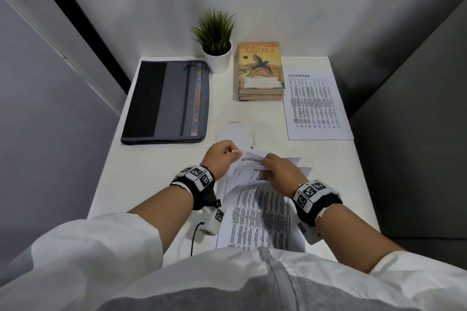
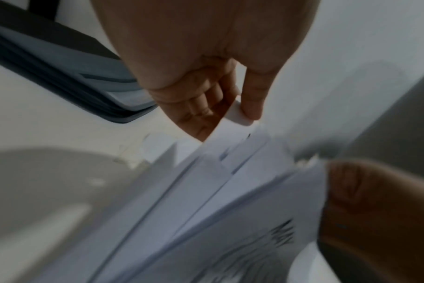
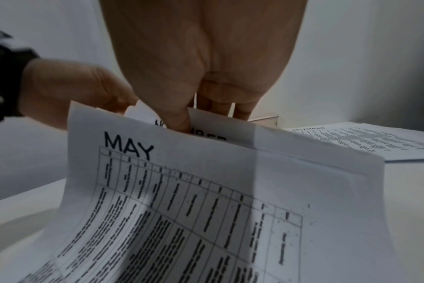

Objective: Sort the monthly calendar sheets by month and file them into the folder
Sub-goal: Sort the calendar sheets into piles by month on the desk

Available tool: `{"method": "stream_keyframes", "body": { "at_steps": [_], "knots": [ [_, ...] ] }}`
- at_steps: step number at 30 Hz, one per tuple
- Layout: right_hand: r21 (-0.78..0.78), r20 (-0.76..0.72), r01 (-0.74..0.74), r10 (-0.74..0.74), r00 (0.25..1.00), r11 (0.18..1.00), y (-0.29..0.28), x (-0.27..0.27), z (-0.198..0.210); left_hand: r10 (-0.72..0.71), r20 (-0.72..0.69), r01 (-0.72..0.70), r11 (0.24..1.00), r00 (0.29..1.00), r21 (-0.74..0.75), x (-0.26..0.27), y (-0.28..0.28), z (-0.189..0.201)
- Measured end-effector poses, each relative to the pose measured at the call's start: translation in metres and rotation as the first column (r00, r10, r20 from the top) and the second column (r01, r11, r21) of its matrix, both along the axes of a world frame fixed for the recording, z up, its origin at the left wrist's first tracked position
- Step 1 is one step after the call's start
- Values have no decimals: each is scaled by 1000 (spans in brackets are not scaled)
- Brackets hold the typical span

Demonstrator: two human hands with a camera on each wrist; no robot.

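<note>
The left hand's thumb and curled fingers (image 2: 251, 103) pinch the top edge of one sheet, and the left hand (image 1: 222, 156) sits just above the near middle of the worktop (image 1: 161, 166), wrist turned inward. The right hand (image 1: 279, 169) lies close beside it, its thumb pushed down between the top edges of the sheets and its other fingers (image 3: 240, 110) curled behind them, so it grips the stack of calendar sheets (image 1: 260, 212). Both forearms reach forward from white sleeves, each with a black and white marker band at the wrist. The stack stands lifted and fanned at its far end, long axis running away from the person, headings at the far edge; a sheet headed MAY (image 3: 206, 201) curves down toward the person in front, and a November heading shows behind it under the thumb. A single December sheet (image 1: 314, 106) lies flat at the right of the worktop, its heading toward the far wall. The folder (image 1: 166, 102), grey and black with a zip, lies shut at the far left, long axis running away from the person. Between them stand a small potted plant (image 1: 217, 43) and a stack of books (image 1: 261, 72) against the wall. The worktop is white and sits in a narrow booth of pale and grey walls.
</note>
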State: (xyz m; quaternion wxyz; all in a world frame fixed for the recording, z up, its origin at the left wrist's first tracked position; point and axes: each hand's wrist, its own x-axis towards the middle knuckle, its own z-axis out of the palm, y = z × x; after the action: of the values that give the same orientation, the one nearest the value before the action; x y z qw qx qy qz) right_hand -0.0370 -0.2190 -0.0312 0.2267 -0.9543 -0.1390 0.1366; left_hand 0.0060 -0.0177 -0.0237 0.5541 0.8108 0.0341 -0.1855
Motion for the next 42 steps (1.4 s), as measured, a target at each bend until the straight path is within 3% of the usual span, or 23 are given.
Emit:
{"method": "stream_keyframes", "body": {
  "at_steps": [3, 7, 13, 21, 26, 32, 37, 39, 42],
  "knots": [
    [53, 0, 37, -38, 999, 998, -4, 2, 9, 18, 18, -17, 999, 1000, -43, -2, -1, 12],
    [75, 32, 31, -33, 999, 997, -7, 5, 42, -134, 25, 134, 991, 991, 32, -3, 2, 32],
    [287, -213, 113, -51, 976, 951, -1, 14, 80, -275, 28, 274, 960, 961, 58, 5, 7, 75],
    [325, -109, 120, -88, 990, 938, -1, 26, 106, -337, 57, 338, 941, 940, -9, 13, 9, 113],
    [358, -64, 121, -105, 992, 926, -3, 38, 135, -271, 134, 281, 957, 953, -67, 21, 12, 133],
    [393, 90, 141, -191, 978, 909, -9, 62, 180, -101, 361, 210, 938, 927, -275, 29, 6, 142],
    [517, 248, 148, -313, 917, 843, -6, 78, 216, 63, 513, -18, 996, 856, -91, 36, -8, 143],
    [588, 331, 106, -359, 873, 802, -8, 79, 223, 124, 566, -58, 989, 815, -134, 41, -11, 150],
    [703, 418, 164, -589, 692, 692, -28, 83, 219, 167, 581, -34, 972, 797, -232, 53, -8, 164]
  ]
}}
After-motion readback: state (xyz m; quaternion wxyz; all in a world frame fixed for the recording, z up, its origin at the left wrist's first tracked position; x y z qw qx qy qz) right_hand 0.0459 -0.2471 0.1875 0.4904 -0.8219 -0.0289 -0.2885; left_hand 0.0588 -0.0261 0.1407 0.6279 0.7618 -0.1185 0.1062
